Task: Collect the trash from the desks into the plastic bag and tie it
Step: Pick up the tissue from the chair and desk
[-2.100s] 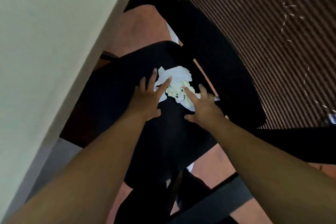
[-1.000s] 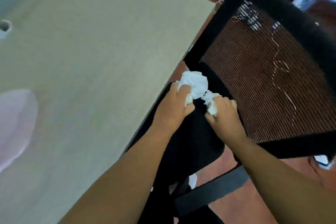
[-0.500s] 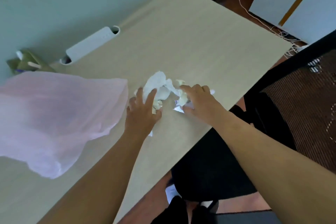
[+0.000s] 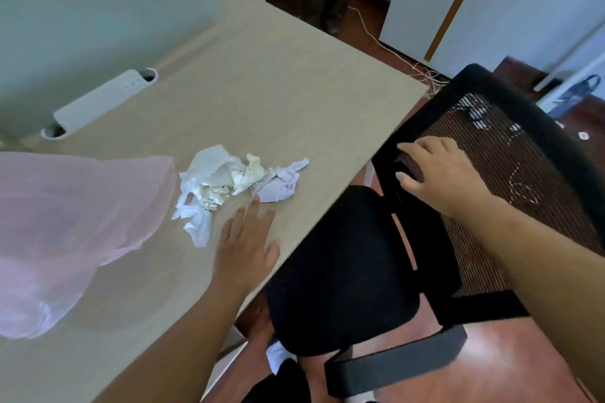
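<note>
Right hand [image 4: 440,173] onto chair [image 4: 343,275]; bag [image 4: 65,222] cropped

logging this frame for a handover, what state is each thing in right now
crumpled paper trash, loose pile on the desk, outside the bag
pink plastic bag, lying slack on the desk, left of the trash
office chair, upright at the desk edge
left hand, open and flat at the trash's edge, holding nothing
right hand, on the office chair back, grip unclear
</note>
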